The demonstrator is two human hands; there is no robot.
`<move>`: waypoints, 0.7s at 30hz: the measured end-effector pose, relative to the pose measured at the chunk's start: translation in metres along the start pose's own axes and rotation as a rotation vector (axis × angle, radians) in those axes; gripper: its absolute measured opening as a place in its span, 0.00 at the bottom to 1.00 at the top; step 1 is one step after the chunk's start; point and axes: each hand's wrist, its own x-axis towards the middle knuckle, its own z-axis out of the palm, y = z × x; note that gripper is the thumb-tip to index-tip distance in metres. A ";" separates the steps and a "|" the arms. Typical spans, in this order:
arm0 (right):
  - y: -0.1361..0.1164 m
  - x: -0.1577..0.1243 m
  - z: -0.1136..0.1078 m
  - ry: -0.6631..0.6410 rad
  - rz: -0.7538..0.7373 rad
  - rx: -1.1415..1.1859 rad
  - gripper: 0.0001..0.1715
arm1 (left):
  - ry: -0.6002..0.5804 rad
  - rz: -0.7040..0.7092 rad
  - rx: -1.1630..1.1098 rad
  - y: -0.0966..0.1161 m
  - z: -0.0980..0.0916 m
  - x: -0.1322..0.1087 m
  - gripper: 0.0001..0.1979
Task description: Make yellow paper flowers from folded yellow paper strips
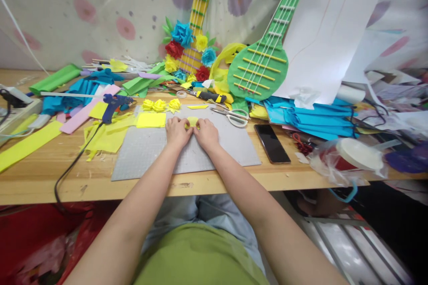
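Observation:
My left hand and my right hand meet over the grey cutting mat. Between them they pinch a small piece of yellow crepe paper, one edge each, fingers closed. Just left of my left hand lies a yellow paper rectangle. Behind it sit several yellow paper flowers. A thin yellow strip rests on the mat beyond my fingers. White-handled scissors lie at the mat's far right, apart from my right hand.
A blue glue gun with a trailing black cord is on the left. A black phone lies right of the mat, near a lidded cup in plastic. Green and yellow paper instruments lean behind. Blue crepe paper covers the back right.

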 end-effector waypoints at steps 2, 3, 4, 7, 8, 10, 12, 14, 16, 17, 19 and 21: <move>-0.001 0.000 0.000 -0.004 0.008 -0.008 0.11 | 0.000 -0.001 0.002 0.000 0.000 0.000 0.08; -0.001 0.000 0.000 -0.006 0.015 -0.008 0.11 | -0.001 -0.001 0.004 0.000 -0.001 0.000 0.08; -0.001 0.000 0.000 -0.007 0.024 -0.004 0.12 | -0.001 -0.004 0.006 0.000 -0.002 0.000 0.08; 0.000 -0.001 -0.001 -0.006 0.047 0.015 0.16 | -0.005 -0.015 -0.004 -0.001 -0.004 -0.001 0.09; 0.001 -0.001 -0.001 -0.006 0.050 0.023 0.16 | -0.008 -0.013 -0.009 -0.002 -0.004 -0.001 0.09; 0.002 -0.002 -0.001 -0.010 0.056 0.042 0.16 | -0.016 -0.005 -0.019 -0.003 -0.004 -0.001 0.11; 0.002 -0.002 -0.002 -0.020 0.068 0.065 0.17 | -0.025 -0.003 -0.023 -0.004 -0.004 -0.001 0.12; 0.003 -0.001 -0.003 -0.029 0.082 0.081 0.17 | -0.033 -0.011 -0.027 -0.005 -0.004 -0.001 0.13; 0.004 -0.001 -0.003 -0.031 0.087 0.088 0.17 | -0.040 -0.021 -0.033 -0.005 -0.004 0.000 0.13; 0.004 -0.001 -0.003 -0.029 0.087 0.088 0.17 | -0.042 -0.025 -0.036 -0.005 -0.004 0.000 0.13; 0.005 -0.001 -0.002 -0.023 0.083 0.089 0.17 | -0.038 -0.036 -0.042 -0.005 -0.003 0.000 0.14; 0.005 -0.001 -0.002 -0.019 0.079 0.092 0.17 | -0.031 -0.041 -0.046 -0.005 -0.003 0.000 0.15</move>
